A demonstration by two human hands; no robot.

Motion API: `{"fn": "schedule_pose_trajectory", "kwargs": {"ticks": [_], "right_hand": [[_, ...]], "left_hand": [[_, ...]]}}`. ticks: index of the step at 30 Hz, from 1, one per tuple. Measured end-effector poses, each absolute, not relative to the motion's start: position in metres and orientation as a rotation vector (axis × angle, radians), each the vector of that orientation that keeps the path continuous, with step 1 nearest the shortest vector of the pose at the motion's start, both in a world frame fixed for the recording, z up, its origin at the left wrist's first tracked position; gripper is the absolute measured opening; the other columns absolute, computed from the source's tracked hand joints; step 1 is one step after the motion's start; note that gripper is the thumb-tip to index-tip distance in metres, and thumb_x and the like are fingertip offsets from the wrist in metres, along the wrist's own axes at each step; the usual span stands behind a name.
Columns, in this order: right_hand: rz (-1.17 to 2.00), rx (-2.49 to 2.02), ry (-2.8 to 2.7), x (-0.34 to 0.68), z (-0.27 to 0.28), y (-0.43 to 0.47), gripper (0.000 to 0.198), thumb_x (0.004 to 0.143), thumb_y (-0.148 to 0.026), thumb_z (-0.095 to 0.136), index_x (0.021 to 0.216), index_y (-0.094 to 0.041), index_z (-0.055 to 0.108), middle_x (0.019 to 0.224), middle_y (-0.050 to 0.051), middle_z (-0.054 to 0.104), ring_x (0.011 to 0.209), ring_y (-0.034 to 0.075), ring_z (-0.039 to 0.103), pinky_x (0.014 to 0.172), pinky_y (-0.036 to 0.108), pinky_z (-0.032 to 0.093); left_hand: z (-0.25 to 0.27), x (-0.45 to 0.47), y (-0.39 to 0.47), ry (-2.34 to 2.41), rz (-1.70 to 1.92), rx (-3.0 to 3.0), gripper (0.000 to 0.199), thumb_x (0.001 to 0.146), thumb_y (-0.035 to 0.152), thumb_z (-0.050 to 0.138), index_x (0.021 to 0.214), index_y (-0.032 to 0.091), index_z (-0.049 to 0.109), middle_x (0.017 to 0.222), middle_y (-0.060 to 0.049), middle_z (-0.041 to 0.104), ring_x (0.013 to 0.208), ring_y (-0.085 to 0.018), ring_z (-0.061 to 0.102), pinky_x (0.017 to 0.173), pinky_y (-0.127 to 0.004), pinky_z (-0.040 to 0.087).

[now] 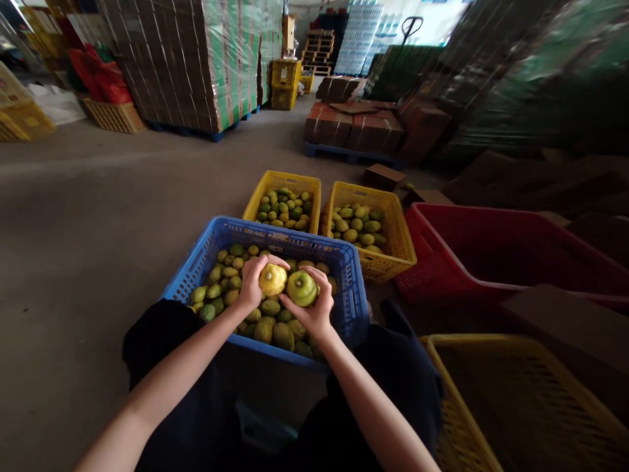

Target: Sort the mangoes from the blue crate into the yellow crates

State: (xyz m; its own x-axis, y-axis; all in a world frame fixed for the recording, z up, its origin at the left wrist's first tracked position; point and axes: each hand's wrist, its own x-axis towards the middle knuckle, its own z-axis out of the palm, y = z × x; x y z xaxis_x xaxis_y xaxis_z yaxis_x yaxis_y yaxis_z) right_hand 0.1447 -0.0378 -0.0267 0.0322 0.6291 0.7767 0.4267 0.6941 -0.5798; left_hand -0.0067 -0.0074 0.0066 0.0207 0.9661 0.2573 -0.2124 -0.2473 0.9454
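while each hand [253,286] [317,308] grips one fruit [272,279] [301,288] over the blue crate [216,236], best turn them slowly, checking colour.

You were sitting low on a bare grey concrete floor [98,196] that filled the left half of the frame. At the upper left stood a tall pallet of flattened cardboard boxes [191,59] wrapped in clear film, with red sacks [101,75] and a woven crate [114,117] beside it. In the upper middle, stacked yellow crates [285,82] and wooden pallets [319,51] stood far back, where daylight came in pale and bright. A blue pallet of brown cartons [354,128] lay right of centre. Along the right edge, film-wrapped green stacks [521,85] were blurred and dim. An empty red crate [506,252] sat at the middle right.
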Motion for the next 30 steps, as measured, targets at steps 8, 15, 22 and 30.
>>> {"fn": "schedule_pose_trajectory", "kwargs": {"ticks": [8,15,22,30], "right_hand": [[0.146,-0.856,-1.672,0.147,-0.038,-0.036,0.075,0.066,-0.030,0.081,0.130,-0.028,0.042,0.116,0.011,0.058,0.105,0.029,0.060,0.087,0.050,0.052],[0.074,-0.858,-1.670,0.145,-0.041,-0.037,0.073,0.068,-0.035,0.080,0.130,-0.028,0.041,0.115,0.011,0.058,0.104,0.028,0.061,0.085,0.050,0.054],[0.046,-0.841,-1.688,0.146,-0.040,-0.035,0.076,0.067,-0.032,0.081,0.131,-0.027,0.041,0.114,0.011,0.059,0.103,0.027,0.061,0.083,0.048,0.055],[0.525,-1.139,-1.353,0.134,-0.034,-0.038,0.045,0.071,-0.033,0.074,0.110,-0.024,0.054,0.104,0.003,0.062,0.096,0.020,0.060,0.088,0.037,0.050]], "left_hand": [[0.007,-0.006,-0.010,0.901,1.450,1.381,0.052,0.089,0.043,0.034,0.068,0.019,0.075,0.075,-0.007,0.073,0.078,-0.023,0.064,0.075,-0.033,0.044],[0.008,-0.006,-0.011,0.931,1.430,1.416,0.053,0.087,0.047,0.034,0.065,0.018,0.071,0.074,-0.006,0.072,0.076,-0.022,0.063,0.076,-0.032,0.045],[0.005,-0.007,-0.013,0.925,1.455,1.403,0.051,0.089,0.040,0.032,0.067,0.017,0.073,0.076,-0.006,0.072,0.077,-0.021,0.063,0.077,-0.031,0.044],[0.003,0.000,0.002,0.948,1.213,0.625,0.040,0.081,0.040,0.043,0.058,0.016,0.065,0.060,-0.007,0.065,0.072,-0.021,0.064,0.071,-0.028,0.048]]}}
